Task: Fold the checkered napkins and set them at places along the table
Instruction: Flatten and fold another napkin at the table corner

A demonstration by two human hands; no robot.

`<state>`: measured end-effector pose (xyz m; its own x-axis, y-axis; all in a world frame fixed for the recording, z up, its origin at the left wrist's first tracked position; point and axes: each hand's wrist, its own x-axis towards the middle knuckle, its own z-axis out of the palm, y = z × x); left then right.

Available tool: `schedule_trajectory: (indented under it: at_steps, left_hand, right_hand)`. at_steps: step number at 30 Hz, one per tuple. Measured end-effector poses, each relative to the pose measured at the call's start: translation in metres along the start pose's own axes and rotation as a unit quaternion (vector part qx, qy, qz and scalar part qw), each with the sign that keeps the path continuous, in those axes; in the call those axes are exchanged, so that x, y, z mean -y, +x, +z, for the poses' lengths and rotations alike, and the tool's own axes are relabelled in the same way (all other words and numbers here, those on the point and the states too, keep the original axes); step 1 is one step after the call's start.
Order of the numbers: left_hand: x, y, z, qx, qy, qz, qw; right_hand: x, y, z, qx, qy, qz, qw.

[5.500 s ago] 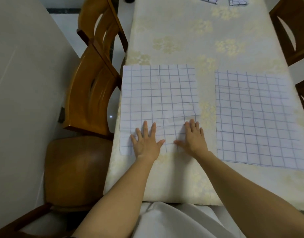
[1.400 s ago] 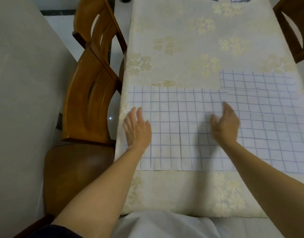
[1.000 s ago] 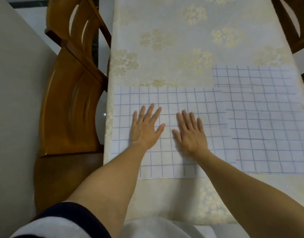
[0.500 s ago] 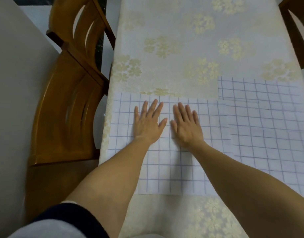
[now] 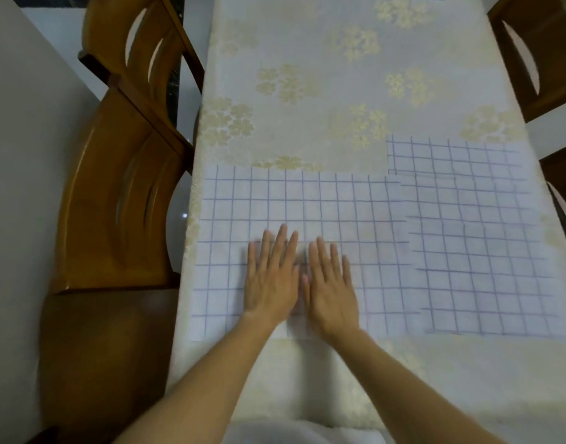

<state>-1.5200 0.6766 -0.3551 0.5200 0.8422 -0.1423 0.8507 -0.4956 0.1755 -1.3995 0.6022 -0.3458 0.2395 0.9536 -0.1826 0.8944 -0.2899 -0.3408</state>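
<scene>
Dim, flat indoor light; soft blur throughout; wide-angle bending at edges.

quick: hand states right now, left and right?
Left hand: open, fingers straight, pressed flat on the thin white napkin with blue checks.
Right hand: open, flat on the same napkin, holding nothing.

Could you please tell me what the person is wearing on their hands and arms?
The left hand and right hand are bare: no gloves, rings, watch or bracelet show. The left forearm and right forearm are uncovered down to the picture's edge, with no sleeve in view. The nails are too blurred to judge.
</scene>
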Motion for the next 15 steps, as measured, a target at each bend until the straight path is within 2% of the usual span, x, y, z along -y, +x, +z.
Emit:
schedule_trajectory:
  at_steps: [3, 6, 10, 15]
  left_hand:
    - [0.004, -0.017, 0.017, 0.030, 0.015, -0.014, 0.999]
    - [0.005, -0.013, 0.013, 0.053, 0.030, 0.001, 0.998]
    - [0.003, -0.014, 0.009, 0.071, 0.015, -0.016, 0.997]
    - [-0.018, 0.004, -0.005, 0.042, -0.040, 0.013, 0.998]
  right_hand:
    - [-0.018, -0.038, 0.017, 0.050, -0.048, 0.016, 0.997]
    - [-0.043, -0.050, 0.004, 0.071, -0.083, 0.036, 0.993]
    - [-0.068, -0.057, -0.015, 0.090, -0.064, 0.113, 0.987]
    - [-0.084, -0.064, -0.039, 0.028, 0.006, 0.187, 0.982]
